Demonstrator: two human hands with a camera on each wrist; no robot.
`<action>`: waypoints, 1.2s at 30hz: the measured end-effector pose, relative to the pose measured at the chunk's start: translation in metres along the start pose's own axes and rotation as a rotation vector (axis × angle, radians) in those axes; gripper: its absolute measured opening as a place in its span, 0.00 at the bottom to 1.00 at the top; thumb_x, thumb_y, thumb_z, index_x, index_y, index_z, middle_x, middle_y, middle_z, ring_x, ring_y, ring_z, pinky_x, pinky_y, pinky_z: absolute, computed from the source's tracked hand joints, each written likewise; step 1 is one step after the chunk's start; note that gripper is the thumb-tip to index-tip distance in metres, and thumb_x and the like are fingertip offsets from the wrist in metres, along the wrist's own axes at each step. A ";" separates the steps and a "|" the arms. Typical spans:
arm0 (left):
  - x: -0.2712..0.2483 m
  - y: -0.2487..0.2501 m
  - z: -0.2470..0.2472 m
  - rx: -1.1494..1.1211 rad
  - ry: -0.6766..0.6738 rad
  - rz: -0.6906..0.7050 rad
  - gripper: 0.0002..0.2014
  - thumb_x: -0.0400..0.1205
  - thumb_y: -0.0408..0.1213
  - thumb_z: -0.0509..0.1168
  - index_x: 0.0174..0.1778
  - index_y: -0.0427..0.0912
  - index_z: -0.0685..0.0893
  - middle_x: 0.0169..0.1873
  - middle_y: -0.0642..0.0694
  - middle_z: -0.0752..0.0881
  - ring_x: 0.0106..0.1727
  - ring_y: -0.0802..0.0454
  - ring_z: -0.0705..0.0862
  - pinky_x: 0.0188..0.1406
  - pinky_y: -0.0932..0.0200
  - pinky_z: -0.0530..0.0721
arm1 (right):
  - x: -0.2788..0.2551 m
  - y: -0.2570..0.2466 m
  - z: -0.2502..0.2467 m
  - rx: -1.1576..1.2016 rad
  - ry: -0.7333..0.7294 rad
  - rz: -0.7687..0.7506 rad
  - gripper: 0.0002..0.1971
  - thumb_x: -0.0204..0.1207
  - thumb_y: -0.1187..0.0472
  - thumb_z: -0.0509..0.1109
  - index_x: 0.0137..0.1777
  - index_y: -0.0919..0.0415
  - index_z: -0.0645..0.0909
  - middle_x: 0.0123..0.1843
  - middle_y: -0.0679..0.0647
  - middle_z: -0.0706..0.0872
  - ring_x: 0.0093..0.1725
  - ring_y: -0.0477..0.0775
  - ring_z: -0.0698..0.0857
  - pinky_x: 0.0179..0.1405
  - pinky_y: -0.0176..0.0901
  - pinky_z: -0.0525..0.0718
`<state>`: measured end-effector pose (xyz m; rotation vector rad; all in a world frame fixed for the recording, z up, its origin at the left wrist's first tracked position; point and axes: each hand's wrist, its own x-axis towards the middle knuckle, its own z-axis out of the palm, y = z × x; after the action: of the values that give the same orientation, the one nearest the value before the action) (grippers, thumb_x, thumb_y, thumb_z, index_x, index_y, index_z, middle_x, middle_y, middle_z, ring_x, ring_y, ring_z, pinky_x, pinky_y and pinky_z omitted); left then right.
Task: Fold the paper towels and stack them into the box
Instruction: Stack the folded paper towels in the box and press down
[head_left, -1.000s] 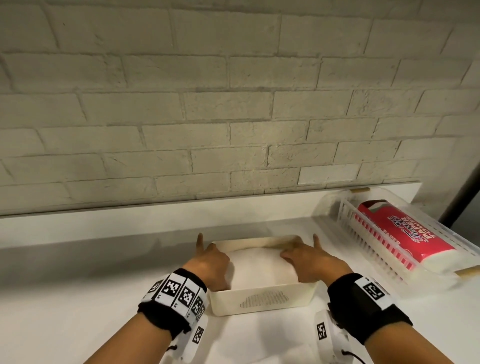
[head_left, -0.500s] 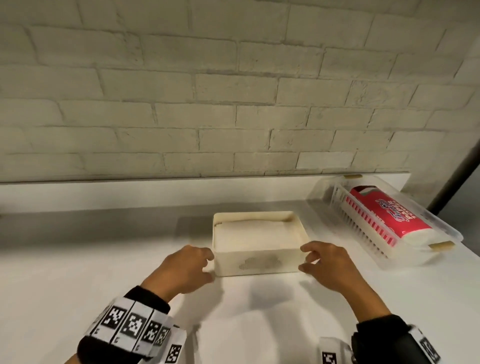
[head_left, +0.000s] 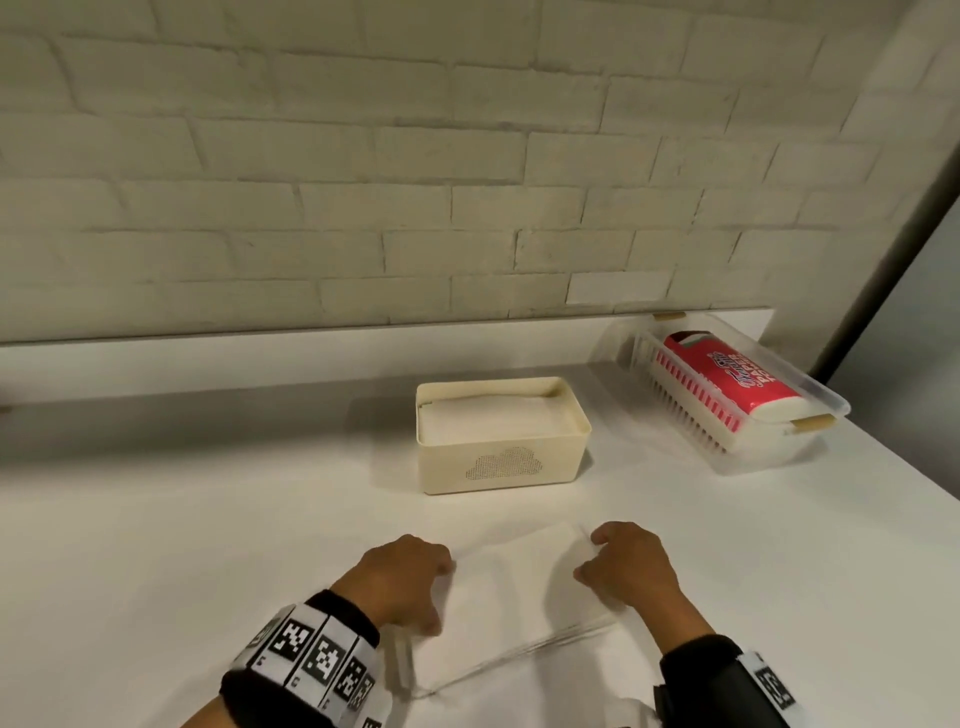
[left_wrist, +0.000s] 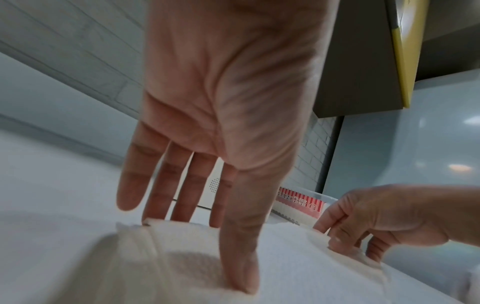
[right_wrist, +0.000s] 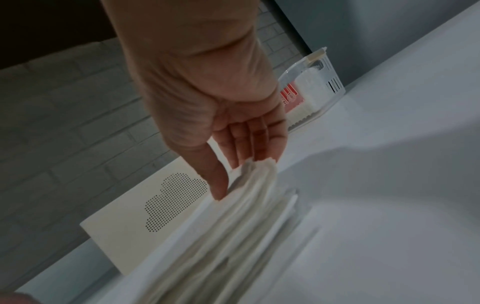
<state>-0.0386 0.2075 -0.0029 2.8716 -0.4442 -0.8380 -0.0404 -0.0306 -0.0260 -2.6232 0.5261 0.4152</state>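
Note:
A cream box (head_left: 501, 470) with a dotted cloud pattern stands mid-table, with folded paper towels (head_left: 488, 418) lying inside it. In front of it lies a flat stack of white paper towels (head_left: 519, 597). My left hand (head_left: 439, 597) is at the stack's left edge. In the left wrist view its thumb presses on the top paper towel (left_wrist: 285, 257) and its straight fingers (left_wrist: 155, 185) reach behind the raised far edge. My right hand (head_left: 587, 558) pinches the far right corner. In the right wrist view that corner (right_wrist: 257, 166) is lifted off the layers below.
A clear bin (head_left: 826, 410) holding a red pack of paper towels (head_left: 727, 384) sits at the back right. A brick wall with a low white ledge (head_left: 208, 364) runs behind the box. The table's right edge (head_left: 924, 483) is close to the bin.
Both hands have left the box, where they pressed on the towels inside. They have drawn back to the stack at the front and taken hold of the top towel.

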 end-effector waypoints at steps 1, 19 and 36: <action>0.000 0.001 0.000 0.002 0.007 -0.007 0.33 0.74 0.42 0.72 0.75 0.52 0.68 0.70 0.50 0.73 0.67 0.50 0.76 0.58 0.61 0.74 | 0.001 0.001 0.000 0.009 0.022 0.006 0.25 0.69 0.56 0.73 0.67 0.52 0.76 0.67 0.48 0.79 0.66 0.50 0.78 0.57 0.38 0.77; 0.012 0.003 0.007 -0.006 0.057 -0.046 0.32 0.70 0.42 0.75 0.69 0.45 0.71 0.64 0.45 0.72 0.67 0.47 0.70 0.57 0.58 0.74 | 0.001 0.002 0.015 0.052 0.048 -0.039 0.26 0.66 0.59 0.75 0.65 0.47 0.78 0.63 0.48 0.81 0.60 0.51 0.82 0.50 0.37 0.78; 0.014 -0.006 0.020 -0.168 0.312 -0.078 0.20 0.70 0.39 0.75 0.56 0.48 0.78 0.53 0.50 0.75 0.53 0.51 0.77 0.45 0.64 0.73 | 0.002 -0.004 0.016 -0.017 0.049 -0.086 0.30 0.67 0.64 0.76 0.70 0.55 0.73 0.62 0.55 0.81 0.63 0.55 0.80 0.53 0.39 0.78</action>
<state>-0.0367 0.2085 -0.0282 2.8055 -0.2163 -0.4005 -0.0400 -0.0207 -0.0392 -2.6674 0.4259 0.3306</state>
